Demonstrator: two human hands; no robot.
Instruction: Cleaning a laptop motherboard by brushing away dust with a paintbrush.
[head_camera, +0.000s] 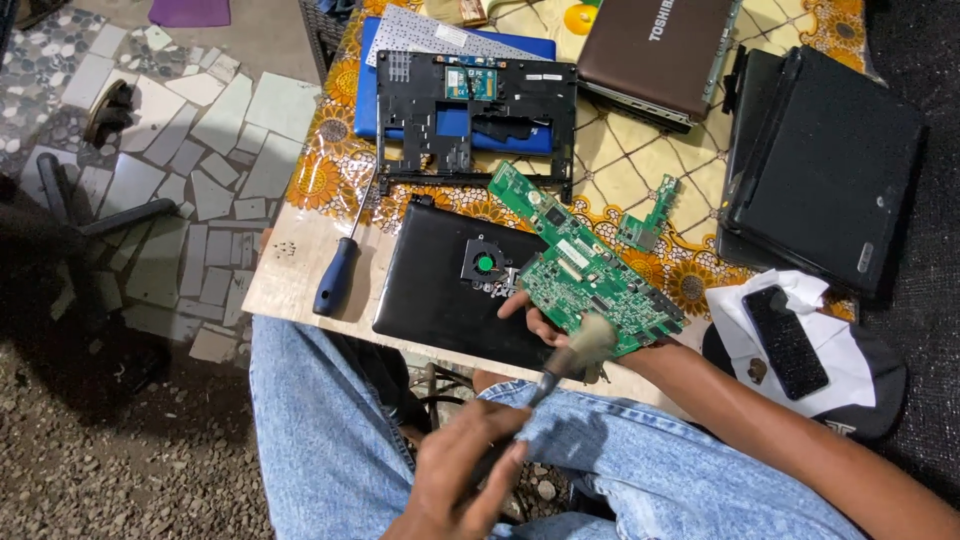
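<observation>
Your left hand (462, 470), low and near at the middle, is closed in a full fist around the dark handle of the soft-bristled brush (588, 340), whose pale tuft rests on the near edge of the long green circuit board (590, 275). To my eye a looser hold, closer to the bristles, would give you lighter strokes. Sweep away from yourself so dust falls off the board and not onto the black laptop shell (425, 295) beneath it, with its small fan with a green hub (485, 263). Your right hand (535, 322) props the board from underneath, fingers curled at its near left edge, holding it tilted above the shell. Keep those fingers on the rim, clear of the components. On the far left is a floor of broken pale tiles (200, 150), with gravel nearer. Then comes the table's bare wooden edge (275, 275), where a blue-handled screwdriver (337, 275) lies. An orange flowered tablecloth (330, 170) covers the rest. On it sit a black plastic laptop frame (420, 100), a small green board (648, 220), a brown closed laptop (650, 50) and a black closed laptop (830, 160) at the right. Near right, a black phone (785, 340) lies on a white cloth (850, 350).
</observation>
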